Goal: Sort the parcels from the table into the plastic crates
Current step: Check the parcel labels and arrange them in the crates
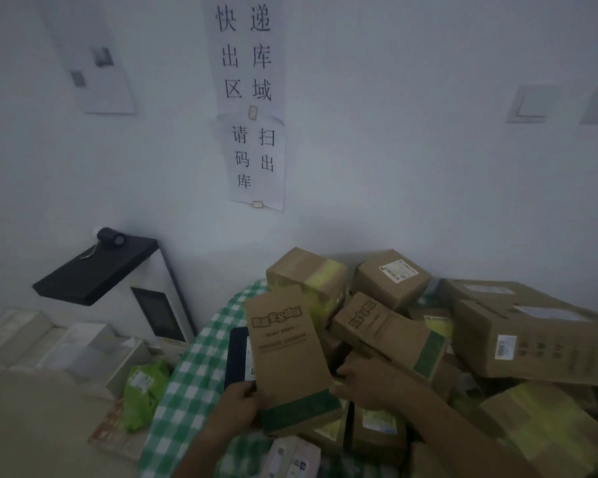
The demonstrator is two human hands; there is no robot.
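A tall brown cardboard parcel [285,353] with a green tape band stands lifted above the table, held from both sides. My left hand [237,407] grips its lower left edge. My right hand [363,382] holds its lower right side. A similar printed parcel [387,331] lies tilted just to the right. Several more brown boxes are heaped behind and to the right, among them a large one [539,339]. The table wears a green-and-white checked cloth [194,367]. No plastic crate is in view.
A white machine with a black top and a small camera [111,270] stands at the left by the wall. A green bag parcel [142,395] lies below it, beside white boxes [66,343]. Paper signs [252,98] hang on the wall.
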